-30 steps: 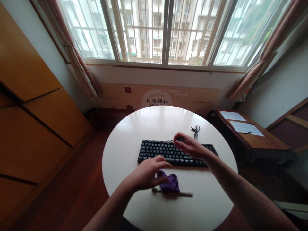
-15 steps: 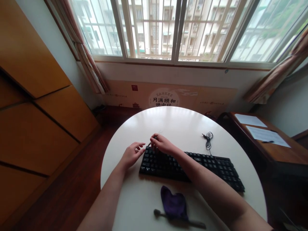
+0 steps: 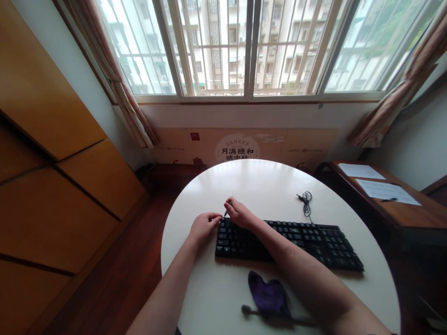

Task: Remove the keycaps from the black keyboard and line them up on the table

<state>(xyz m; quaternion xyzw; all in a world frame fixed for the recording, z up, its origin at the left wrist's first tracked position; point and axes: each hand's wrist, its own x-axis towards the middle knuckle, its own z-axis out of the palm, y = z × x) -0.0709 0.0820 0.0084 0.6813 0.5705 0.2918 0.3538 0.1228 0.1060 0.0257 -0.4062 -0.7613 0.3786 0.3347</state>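
Observation:
A black keyboard (image 3: pixel 314 246) lies across the white round table. My left hand (image 3: pixel 206 225) is at its far left corner, thumb and fingertips drawn together against the edge. Just beside it, my right hand (image 3: pixel 240 214) is closed around a small dark keycap puller (image 3: pixel 226 211). Thin wires stick up from the puller above the fingers, and its dark lower end points down at the corner key; whether it grips the key is too small to tell. My right forearm crosses over the keyboard and hides some of its keys.
Nearer me lie a crumpled purple cloth (image 3: pixel 268 294) and a toothbrush (image 3: pixel 246 310), its handle partly hidden. A coiled cable (image 3: pixel 306 202) sits behind the keyboard on the table (image 3: pixel 195 186). Papers (image 3: pixel 387 190) and a pen rest on a wooden side table at right.
Both hands have moved to the keyboard's far left corner, the right bringing the keycap puller along. My left hand left the purple cloth's side, and its fingers closed at the keyboard edge.

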